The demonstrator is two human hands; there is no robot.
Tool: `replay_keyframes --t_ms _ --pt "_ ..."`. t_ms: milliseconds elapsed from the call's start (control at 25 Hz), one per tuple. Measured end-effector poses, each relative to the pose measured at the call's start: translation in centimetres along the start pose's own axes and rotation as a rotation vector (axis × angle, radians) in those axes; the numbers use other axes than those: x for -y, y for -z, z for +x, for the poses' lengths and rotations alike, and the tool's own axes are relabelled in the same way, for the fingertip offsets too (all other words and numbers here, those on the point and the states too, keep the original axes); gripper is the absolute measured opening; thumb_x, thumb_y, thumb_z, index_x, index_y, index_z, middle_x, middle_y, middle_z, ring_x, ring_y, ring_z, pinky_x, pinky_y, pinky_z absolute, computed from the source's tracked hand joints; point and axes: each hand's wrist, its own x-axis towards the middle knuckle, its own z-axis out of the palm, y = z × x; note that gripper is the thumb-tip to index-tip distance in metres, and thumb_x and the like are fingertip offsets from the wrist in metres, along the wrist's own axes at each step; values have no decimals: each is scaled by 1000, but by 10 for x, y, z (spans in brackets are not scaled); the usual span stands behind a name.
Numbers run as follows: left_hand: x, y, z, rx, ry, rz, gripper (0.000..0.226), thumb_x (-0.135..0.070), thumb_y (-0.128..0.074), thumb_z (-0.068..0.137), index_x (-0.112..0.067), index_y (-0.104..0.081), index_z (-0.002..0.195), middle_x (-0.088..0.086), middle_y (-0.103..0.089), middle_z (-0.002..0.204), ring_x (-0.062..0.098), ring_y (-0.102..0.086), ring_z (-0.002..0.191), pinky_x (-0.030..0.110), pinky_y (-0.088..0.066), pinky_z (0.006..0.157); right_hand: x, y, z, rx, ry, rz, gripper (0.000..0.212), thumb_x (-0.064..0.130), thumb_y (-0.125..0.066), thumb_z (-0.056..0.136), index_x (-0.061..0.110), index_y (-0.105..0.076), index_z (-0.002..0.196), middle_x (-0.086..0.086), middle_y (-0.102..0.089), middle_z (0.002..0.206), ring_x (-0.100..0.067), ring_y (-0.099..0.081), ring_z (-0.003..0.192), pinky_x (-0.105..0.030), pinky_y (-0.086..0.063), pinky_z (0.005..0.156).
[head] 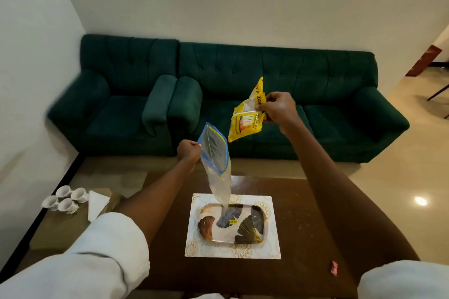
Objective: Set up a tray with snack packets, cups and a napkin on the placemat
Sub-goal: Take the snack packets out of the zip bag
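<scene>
My left hand (188, 153) grips the open mouth of a clear zip bag with a blue seal (216, 165), which hangs down so that its bottom touches the tray. My right hand (279, 109) holds yellow snack packets (245, 124) in the air, just right of and above the bag's mouth. A patterned tray (257, 238) lies on a white placemat with gold motifs (274, 250) on the dark brown table (315, 213). Several white cups (65, 199) and a folded white napkin (96, 204) rest on a cardboard box at the left.
The cardboard box (60, 233) stands left of the table. A small red wrapper (334, 267) lies near the table's right front. A dark green sofa (267, 94) and matching armchair (116, 94) stand beyond the table, against the wall.
</scene>
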Motion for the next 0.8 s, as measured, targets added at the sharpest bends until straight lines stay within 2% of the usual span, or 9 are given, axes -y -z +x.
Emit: replay_keyframes --t_ms 80,160,240,320,400,440,560,720,800 --pt "10 11 5 -59 31 -20 27 -11 -57 102 1 -69 123 22 -70 126 37 -66 117 45 -54 101 -30 -11 8 -3 -75 -43 10 5 -80 82 7 -71 85 -13 -75 89 -22 -76 73 -32 -63 55" --pt "19 25 15 -125 41 -45 27 -9 -54 102 -1 -65 124 20 -68 127 36 -65 116 44 -55 98 -69 -34 11 8 -168 -118 15 5 -79 84 1 -73 97 -19 -76 99 -32 -78 85 -45 -67 71" --pt "29 38 25 -166 32 -63 26 -10 -53 102 -3 -64 124 17 -69 124 36 -66 113 42 -55 93 -110 -63 4 47 -249 -188 20 5 -78 86 -3 -74 104 -25 -76 105 -40 -77 95 -55 -63 86" --pt "48 48 38 -186 37 -88 25 -12 -53 104 -4 -63 126 12 -69 118 32 -67 109 38 -55 84 -150 -100 -13 144 -311 -244 20 6 -75 89 -6 -75 105 -30 -75 107 -44 -75 100 -58 -59 92" --pt "74 54 50 -196 48 -97 26 -15 -55 104 -6 -62 127 11 -69 116 26 -67 102 30 -52 74 -187 -140 -36 240 -359 -274 20 5 -70 91 -11 -74 103 -33 -75 103 -46 -74 99 -57 -58 92" --pt "88 55 57 -206 56 -105 26 -16 -55 104 -7 -63 127 11 -70 117 25 -68 101 29 -54 74 -204 -161 -46 272 -376 -291 20 5 -68 92 -12 -74 102 -33 -75 101 -46 -74 98 -54 -58 91" --pt "127 51 73 -203 78 -136 25 -17 -57 103 -8 -65 125 12 -73 116 26 -72 101 41 -62 84 -248 -208 -68 366 -409 -382 21 8 -67 91 -6 -76 105 -29 -76 103 -42 -73 101 -48 -57 92" --pt "168 34 88 -161 164 -227 26 -15 -63 100 -6 -66 124 11 -75 112 24 -75 97 37 -64 81 -293 -244 -72 461 -455 -510 23 13 -65 96 -6 -73 104 -27 -75 105 -40 -73 102 -47 -58 94" --pt "182 24 91 -133 183 -249 26 -15 -62 101 -6 -65 125 5 -75 104 17 -74 90 27 -64 73 -305 -250 -66 450 -456 -608 24 14 -64 96 -6 -71 108 -27 -74 109 -39 -71 107 -42 -58 93"
